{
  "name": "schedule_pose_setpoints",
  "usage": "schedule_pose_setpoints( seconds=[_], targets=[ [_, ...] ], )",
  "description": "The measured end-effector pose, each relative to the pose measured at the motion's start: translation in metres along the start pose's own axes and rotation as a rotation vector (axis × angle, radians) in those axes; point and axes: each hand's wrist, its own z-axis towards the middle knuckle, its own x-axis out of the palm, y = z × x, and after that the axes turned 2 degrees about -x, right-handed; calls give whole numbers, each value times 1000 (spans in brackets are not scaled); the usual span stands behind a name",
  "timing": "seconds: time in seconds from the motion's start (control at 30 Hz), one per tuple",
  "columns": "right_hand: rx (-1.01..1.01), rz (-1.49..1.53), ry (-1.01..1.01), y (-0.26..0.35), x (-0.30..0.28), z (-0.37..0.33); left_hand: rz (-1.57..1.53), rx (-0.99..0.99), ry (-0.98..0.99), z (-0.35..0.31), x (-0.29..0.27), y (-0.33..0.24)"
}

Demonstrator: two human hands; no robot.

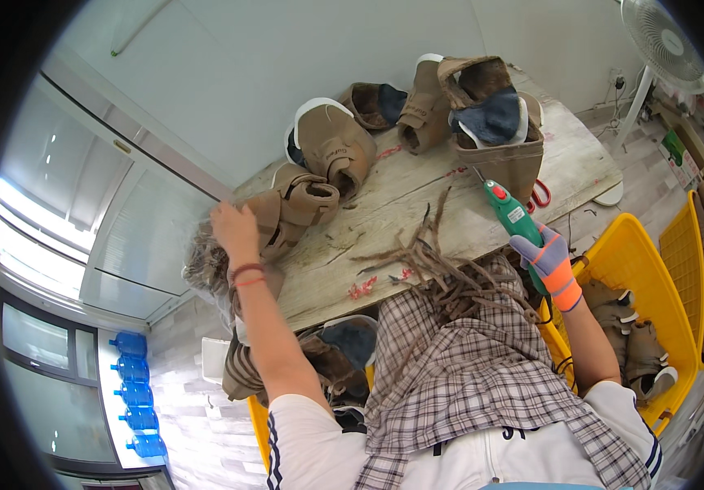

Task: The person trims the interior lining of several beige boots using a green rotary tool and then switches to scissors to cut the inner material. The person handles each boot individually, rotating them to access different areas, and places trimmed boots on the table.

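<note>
My bare left hand [235, 231] is at the table's left end, fingers curled, between brown padded boots [307, 196] and a clear plastic bag [201, 261] of brown scraps. What its fingers hold, if anything, is hidden. In a grey and orange work glove, my right hand [549, 265] is wrapped round a green handheld power tool [513, 210] with a red button. The tool's thin metal tip points up and left, close to an upright brown boot [505, 167]. Brown trimmed strips [450, 282] lie heaped on the table edge and across my checked apron [482, 367].
More brown boots [331, 143] stand along the back of the worn wooden table [417, 188]. Red-handled scissors [539, 196] lie beside the upright boot. Yellow crates [637, 253] with boots stand at right, near a white fan [666, 41]. Blue water bottles [135, 394] line the left wall.
</note>
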Motion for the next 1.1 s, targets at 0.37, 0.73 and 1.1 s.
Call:
schedule_pose_setpoints(
  seconds=[0.37, 0.73, 1.1],
  targets=[
    [24, -104, 3, -18, 5, 6, -445, -481, 325, -100, 168, -193],
    [51, -34, -32, -28, -2, -12, -1117, -319, 284, -107, 106, -188],
    [68, -38, -5, -34, -7, -26, -1467, -445, 601, -184, 50, -158]
  ],
)
